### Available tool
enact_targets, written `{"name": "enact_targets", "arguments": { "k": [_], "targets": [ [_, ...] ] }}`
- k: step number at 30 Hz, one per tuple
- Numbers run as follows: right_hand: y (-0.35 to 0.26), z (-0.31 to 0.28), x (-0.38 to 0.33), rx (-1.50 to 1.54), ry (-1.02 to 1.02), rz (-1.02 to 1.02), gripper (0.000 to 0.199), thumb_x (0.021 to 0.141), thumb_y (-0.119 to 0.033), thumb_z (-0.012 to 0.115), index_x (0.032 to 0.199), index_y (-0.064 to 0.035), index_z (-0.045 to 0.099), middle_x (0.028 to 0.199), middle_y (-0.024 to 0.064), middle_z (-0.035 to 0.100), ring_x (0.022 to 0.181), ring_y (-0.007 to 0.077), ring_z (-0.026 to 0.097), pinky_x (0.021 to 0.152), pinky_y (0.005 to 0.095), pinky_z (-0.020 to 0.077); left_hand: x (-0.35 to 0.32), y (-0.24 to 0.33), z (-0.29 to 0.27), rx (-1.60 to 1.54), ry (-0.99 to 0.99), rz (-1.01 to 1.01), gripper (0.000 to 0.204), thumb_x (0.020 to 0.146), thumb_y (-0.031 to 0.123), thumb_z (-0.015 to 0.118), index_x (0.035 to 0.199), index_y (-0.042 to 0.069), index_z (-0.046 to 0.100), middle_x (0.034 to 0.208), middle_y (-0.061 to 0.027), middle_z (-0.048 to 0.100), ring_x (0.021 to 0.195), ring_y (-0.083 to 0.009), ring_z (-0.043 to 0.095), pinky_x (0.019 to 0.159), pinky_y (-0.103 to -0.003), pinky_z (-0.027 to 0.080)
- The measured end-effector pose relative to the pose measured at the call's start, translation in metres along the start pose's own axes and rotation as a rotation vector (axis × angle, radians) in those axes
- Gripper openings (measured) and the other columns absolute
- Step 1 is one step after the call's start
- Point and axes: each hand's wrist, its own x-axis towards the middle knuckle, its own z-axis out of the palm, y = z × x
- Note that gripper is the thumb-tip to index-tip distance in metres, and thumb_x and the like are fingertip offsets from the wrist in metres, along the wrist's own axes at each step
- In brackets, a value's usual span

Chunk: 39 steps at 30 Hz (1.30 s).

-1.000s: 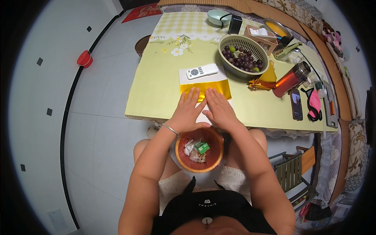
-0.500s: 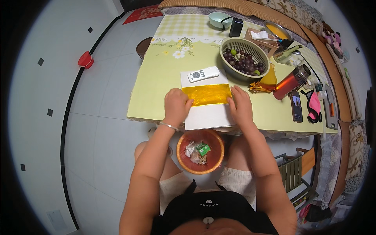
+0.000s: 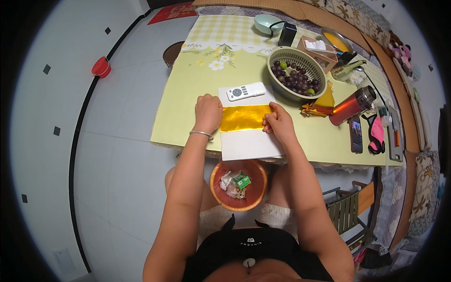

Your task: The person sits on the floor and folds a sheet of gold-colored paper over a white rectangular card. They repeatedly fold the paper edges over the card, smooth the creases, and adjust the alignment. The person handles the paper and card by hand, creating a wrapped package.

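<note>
- On the pale yellow-green tabletop [image 3: 188, 113], everything sits around one landmark: the white sheet [image 3: 249, 143] at the near edge.
- Gold foil strip [image 3: 244, 118] lies flat across the upper middle of that sheet, long axis running left to right (crosswise to the person).
- Left hand [image 3: 207, 113] presses down at the strip's left end, fingers curled together over the edge, not clamped on anything I can make out.
- Right hand [image 3: 278, 123] is at the right end, fingertips bunched and touching the foil's short edge; can't tell if it's a real pinch.
- So the strip lies between the hands, each equally close to its own end.
- White remote [image 3: 245, 91] rests on the sheet's far edge, just beyond the foil.
- Basket of dark grapes [image 3: 296, 75] is beyond the sheet's far right corner; the orange bin [image 3: 238, 184] is below its near edge, on the floor.
</note>
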Motion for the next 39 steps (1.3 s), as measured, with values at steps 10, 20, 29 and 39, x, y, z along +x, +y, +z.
{"name": "enact_targets", "arguments": {
  "k": [10,20,29,39],
  "targets": [
    [0.004,-0.003,0.004,0.116,-0.018,0.024,0.051,0.098,-0.003,0.056,0.145,0.0079,0.038,0.075,0.0097,0.063,0.053,0.0141,0.062,0.048,0.0240,0.0506,-0.009,0.010,-0.012,0.000,-0.032,0.060,0.017,0.079,0.006,0.073,0.093,0.003,0.065,0.093,-0.0161,0.064,0.092,-0.0359,0.061,0.082,-0.045,0.050],
    [0.000,0.001,0.002,0.045,0.012,-0.004,0.058,0.097,-0.001,0.056,0.149,0.0079,0.033,0.072,0.0094,0.063,0.052,0.0141,0.062,0.047,0.0249,0.0493,-0.007,0.001,0.002,-0.089,0.017,-0.005,0.009,0.079,0.004,0.072,0.082,0.003,0.063,0.086,-0.0158,0.064,0.088,-0.0365,0.061,0.080,-0.046,0.049],
    [-0.003,-0.003,-0.002,0.156,0.119,-0.007,0.059,0.098,-0.003,0.055,0.148,0.0084,0.027,0.083,0.0150,0.066,0.061,0.0168,0.066,0.052,0.0271,0.0554,-0.035,0.013,-0.011,-0.396,0.161,0.077,0.021,0.086,-0.002,0.066,0.105,0.004,0.061,0.093,-0.0149,0.066,0.074,-0.0298,0.068,0.064,-0.039,0.053],
    [-0.001,-0.023,0.000,0.367,0.065,0.123,0.028,0.100,-0.009,0.056,0.125,0.0032,0.048,0.085,0.0141,0.070,0.065,0.0165,0.069,0.055,0.0237,0.0577,-0.049,0.011,-0.004,-1.195,-0.046,-0.469,0.010,0.094,-0.005,0.060,0.104,-0.006,0.063,0.095,-0.0116,0.070,0.080,-0.0180,0.074,0.066,-0.023,0.061]
  ]
}}
